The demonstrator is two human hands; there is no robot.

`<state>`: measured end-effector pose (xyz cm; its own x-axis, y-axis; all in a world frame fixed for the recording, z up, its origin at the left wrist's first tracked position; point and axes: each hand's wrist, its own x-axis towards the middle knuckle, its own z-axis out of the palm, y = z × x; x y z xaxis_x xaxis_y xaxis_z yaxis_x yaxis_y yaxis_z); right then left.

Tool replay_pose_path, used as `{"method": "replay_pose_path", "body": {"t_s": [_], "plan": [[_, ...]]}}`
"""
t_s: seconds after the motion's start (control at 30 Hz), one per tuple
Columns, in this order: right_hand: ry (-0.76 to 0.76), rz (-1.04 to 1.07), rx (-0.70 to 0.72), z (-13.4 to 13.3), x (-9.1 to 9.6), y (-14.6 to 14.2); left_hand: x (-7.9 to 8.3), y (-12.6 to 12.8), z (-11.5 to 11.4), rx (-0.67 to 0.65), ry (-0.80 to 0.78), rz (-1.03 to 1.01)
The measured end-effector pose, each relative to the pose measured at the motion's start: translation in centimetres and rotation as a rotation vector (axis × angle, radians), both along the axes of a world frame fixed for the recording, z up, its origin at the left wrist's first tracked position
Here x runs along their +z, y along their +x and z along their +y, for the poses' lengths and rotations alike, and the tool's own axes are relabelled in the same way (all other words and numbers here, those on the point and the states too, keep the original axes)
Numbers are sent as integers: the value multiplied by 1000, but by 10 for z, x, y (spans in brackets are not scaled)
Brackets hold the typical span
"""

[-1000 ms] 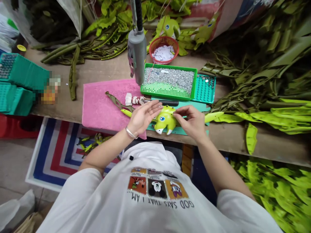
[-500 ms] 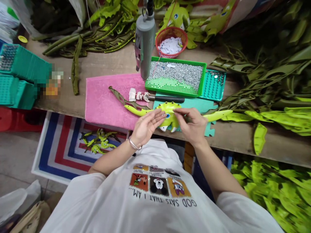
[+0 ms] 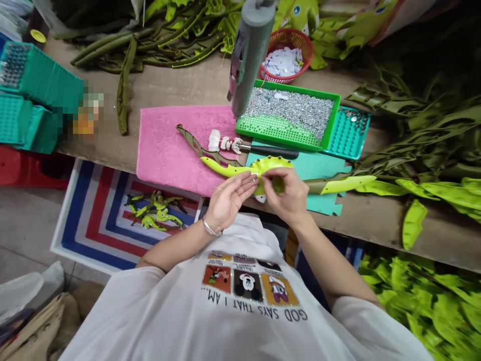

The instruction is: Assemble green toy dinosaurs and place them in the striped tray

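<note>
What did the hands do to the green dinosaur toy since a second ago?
The right hand slid left over the lime-green plastic dinosaur head and now grips its front, hiding the blue eye and white horns. The left hand moved in, so its fingertips meet the right hand's at the toy. The toy stayed at the bench edge; the green screw tray and pink towel stayed put.

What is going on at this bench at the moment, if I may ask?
A person at a wooden bench holds a lime-green dinosaur toy at the front edge. The right hand grips the toy's body, and the left hand touches its side with the fingers. A grey screwdriver hangs above a green tray of screws, beside a pink towel.
</note>
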<state>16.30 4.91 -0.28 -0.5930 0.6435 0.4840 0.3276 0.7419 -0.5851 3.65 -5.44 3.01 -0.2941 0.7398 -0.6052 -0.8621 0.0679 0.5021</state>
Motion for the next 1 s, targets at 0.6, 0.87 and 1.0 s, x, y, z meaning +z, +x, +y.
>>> {"method": "replay_pose_path", "body": {"t_s": [0.6, 0.87, 1.0], "plan": [[176, -143, 142, -5, 5, -1, -4, -5, -10, -29, -21, -32], [114, -90, 147, -11, 8, 7, -14, 5, -6, -83, -29, -10], [131, 2, 154, -15, 11, 15, -21, 9, -5, -131, -41, 10]]}}
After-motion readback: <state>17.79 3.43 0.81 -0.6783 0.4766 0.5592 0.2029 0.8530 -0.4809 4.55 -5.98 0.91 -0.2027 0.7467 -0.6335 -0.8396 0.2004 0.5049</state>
